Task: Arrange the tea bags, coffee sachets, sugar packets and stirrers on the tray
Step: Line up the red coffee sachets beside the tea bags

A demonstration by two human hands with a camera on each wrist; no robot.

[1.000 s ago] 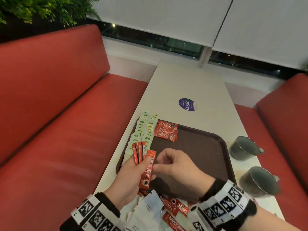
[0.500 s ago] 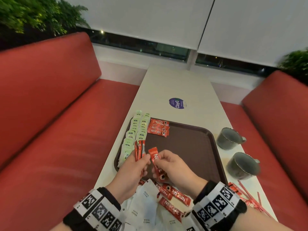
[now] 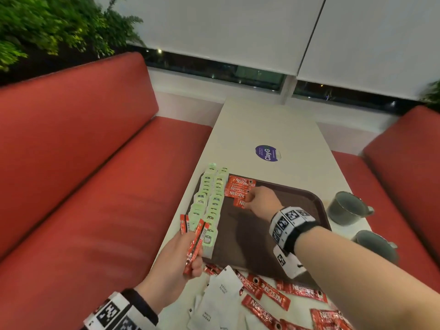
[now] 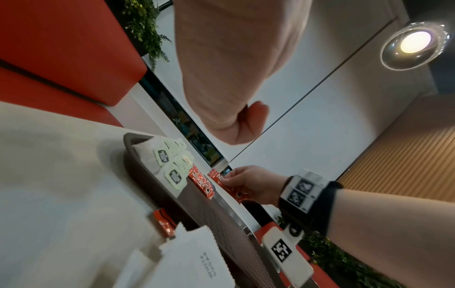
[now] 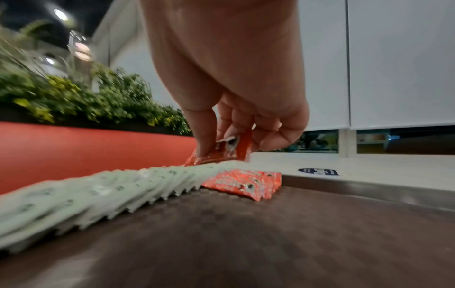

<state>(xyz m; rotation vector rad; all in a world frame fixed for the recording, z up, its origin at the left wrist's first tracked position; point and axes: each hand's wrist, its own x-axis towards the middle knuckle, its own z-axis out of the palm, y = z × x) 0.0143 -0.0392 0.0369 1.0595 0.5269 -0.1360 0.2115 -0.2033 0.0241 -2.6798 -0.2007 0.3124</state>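
Observation:
A dark brown tray lies on the white table. Two rows of green tea bags run along its left side. Red coffee sachets are stacked at its far left corner. My right hand pinches one red coffee sachet just above the tray, beside that stack. My left hand grips a small bunch of red sachets at the tray's near left corner. More red sachets and white sugar packets lie on the table before the tray.
Two dark cups stand on the table right of the tray. A purple round sticker sits on the table beyond it. Red benches flank the table on both sides.
My right hand took one sachet from beside the left hand and carried it forward to the stack at the tray's far left. The left hand stayed with its bunch.

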